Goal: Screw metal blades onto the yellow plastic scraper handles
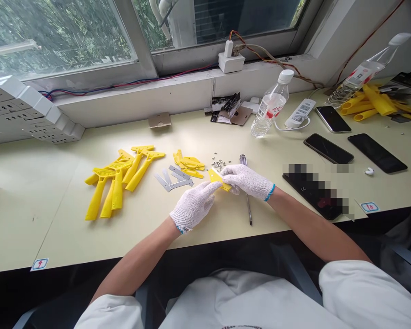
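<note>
Both hands wear white knit gloves. My left hand [196, 204] and my right hand [248, 182] close their fingers on a yellow plastic scraper part [216, 177] with a pale edge strip, held just above the table; its far end is hidden by the right glove. Under the right hand lies a screwdriver [249, 212] with a clear handle. Just beyond the hands, small screws [219, 163] are scattered. Several yellow plastic plates [191, 163] sit in a loose pile, with flat grey metal blades [173, 178] nearer the left hand. Yellow scraper handles [116, 183] are heaped farther left.
A water bottle [269, 109] stands behind the hands. Torn black boxes [229, 109] and a cardboard piece [160, 120] lie by the window ledge. On the right are phones [329, 148], a power strip [300, 113] and more yellow handles [376, 101]. White stacked units [30, 112] stand left.
</note>
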### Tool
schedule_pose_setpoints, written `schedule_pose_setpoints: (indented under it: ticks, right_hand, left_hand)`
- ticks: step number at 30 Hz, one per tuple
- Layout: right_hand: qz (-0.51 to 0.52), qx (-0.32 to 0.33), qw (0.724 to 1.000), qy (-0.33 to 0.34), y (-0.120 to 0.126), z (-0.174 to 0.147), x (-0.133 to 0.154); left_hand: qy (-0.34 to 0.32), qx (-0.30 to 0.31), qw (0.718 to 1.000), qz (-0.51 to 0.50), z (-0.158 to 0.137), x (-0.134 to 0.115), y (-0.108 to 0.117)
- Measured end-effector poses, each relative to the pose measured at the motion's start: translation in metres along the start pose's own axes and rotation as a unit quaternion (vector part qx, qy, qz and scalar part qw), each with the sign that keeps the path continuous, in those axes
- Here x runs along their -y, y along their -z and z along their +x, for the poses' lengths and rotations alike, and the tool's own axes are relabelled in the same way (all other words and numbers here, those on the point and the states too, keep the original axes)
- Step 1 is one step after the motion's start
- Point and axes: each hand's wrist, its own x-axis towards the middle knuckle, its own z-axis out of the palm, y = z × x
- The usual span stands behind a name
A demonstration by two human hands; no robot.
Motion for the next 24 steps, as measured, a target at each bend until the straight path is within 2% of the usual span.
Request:
schedule_pose_setpoints:
  ticks: [5,11,14,16,18,19,21,22,24]
  right_hand:
    - [0.039,-0.002,0.999,-0.011,0.002,0.000,0.000]
    - [0.115,0.015,0.993,-0.023,0.000,-0.002,0.004]
    - [0.161,0.022,0.987,-0.016,0.000,-0.005,0.008]
    - [0.149,0.000,0.989,0.001,0.003,-0.005,0.007]
    - [0.025,-0.087,0.994,0.059,0.009,-0.002,0.001]
    - [-0.059,-0.145,0.983,0.097,0.013,0.001,-0.003]
    - [-0.196,-0.240,0.937,0.163,0.020,0.007,-0.012]
    - [-0.230,-0.265,0.918,0.183,0.022,0.010,-0.016]
    - [-0.245,-0.278,0.905,0.206,0.024,0.016,-0.021]
  left_hand:
    - [-0.032,0.017,0.999,0.018,0.001,0.001,0.002]
    - [-0.011,0.024,0.998,0.065,0.001,0.002,0.001]
    - [0.001,-0.009,1.000,-0.014,0.001,0.003,0.000]
    - [0.033,-0.027,0.993,-0.111,0.001,0.003,0.001]
    - [0.086,-0.021,0.964,-0.251,0.003,0.002,0.004]
    - [0.113,-0.012,0.937,-0.330,0.005,0.002,0.007]
    - [0.147,0.006,0.871,-0.469,0.008,0.002,0.012]
    - [0.154,0.010,0.841,-0.519,0.009,0.003,0.014]
    - [0.154,0.013,0.795,-0.587,0.012,0.005,0.015]
